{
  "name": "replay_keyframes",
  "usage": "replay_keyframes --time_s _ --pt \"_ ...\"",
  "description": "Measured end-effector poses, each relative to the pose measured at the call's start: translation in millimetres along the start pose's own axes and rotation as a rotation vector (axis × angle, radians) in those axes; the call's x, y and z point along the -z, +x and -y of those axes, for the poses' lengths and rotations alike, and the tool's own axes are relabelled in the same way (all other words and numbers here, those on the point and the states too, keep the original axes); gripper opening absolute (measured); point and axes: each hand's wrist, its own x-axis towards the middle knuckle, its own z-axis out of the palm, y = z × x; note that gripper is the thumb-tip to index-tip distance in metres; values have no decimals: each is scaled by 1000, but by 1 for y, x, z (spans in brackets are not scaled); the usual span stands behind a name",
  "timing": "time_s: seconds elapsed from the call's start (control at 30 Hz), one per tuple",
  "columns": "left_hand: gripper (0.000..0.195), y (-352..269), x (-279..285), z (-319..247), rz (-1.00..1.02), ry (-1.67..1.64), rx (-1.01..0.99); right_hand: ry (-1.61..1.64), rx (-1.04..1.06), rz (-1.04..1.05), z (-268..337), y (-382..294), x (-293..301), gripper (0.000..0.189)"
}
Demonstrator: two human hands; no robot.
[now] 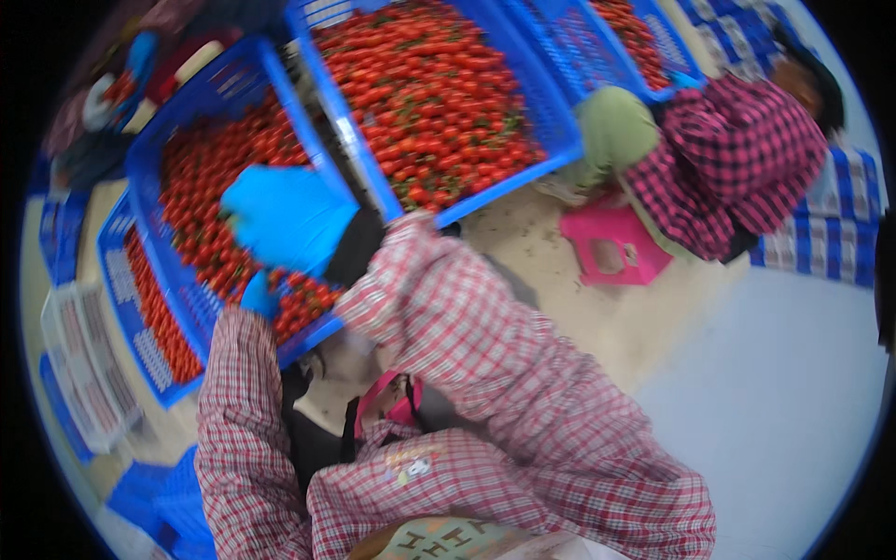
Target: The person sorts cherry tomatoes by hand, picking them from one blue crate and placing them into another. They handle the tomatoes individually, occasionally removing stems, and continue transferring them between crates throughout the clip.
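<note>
Before me a blue plastic crate (143, 164) holds many small red cherry tomatoes (210, 161). My right hand (283, 217), in a bright blue glove with a black cuff, is over the tomatoes, back upward and blurred; its fingertips are hard to make out, so its grip cannot be told. Nearer me, my left hand (260, 295), also blue-gloved, is low at the crate's near end against the tomatoes; the sleeve covers most of it. A second blue crate (483, 199), full of cherry tomatoes (434, 105) with some green stems, stands just to the right.
A low blue crate (157, 385) of tomatoes and clear plastic containers (91, 371) stand at left. A co-worker in a checked top (735, 154) is at right, by a pink stool (616, 245). Another person's gloved hand (140, 63) shows upper left. Blue-and-white packs (819, 245) lie far right.
</note>
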Motion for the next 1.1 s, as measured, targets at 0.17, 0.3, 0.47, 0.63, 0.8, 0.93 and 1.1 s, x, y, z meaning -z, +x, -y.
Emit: replay_keyframes --time_s 0.17,0.3,0.47,0.63,0.8,0.93,1.1 --pt "46 -64 80 -47 294 -1357 -285 140 154 -146 4 -2 1 18" --pt "57 -104 107 -79 269 -1606 -377 398 89 4 18 -9 5 19" --pt "57 -99 114 -85 194 -1660 -443 314 103 147 29 -10 -4 32" --pt "53 -91 117 -82 213 -1683 -434 207 174 82 29 2 -25 35" --pt "46 -89 122 -73 183 -1870 -448 542 -141 65 33 14 -35 27" --pt "49 -89 127 -62 95 -1945 -374 1250 -307 95 36 17 -29 31" --pt "59 -89 125 -61 28 -2041 -313 1258 -312 181 47 11 -46 38"
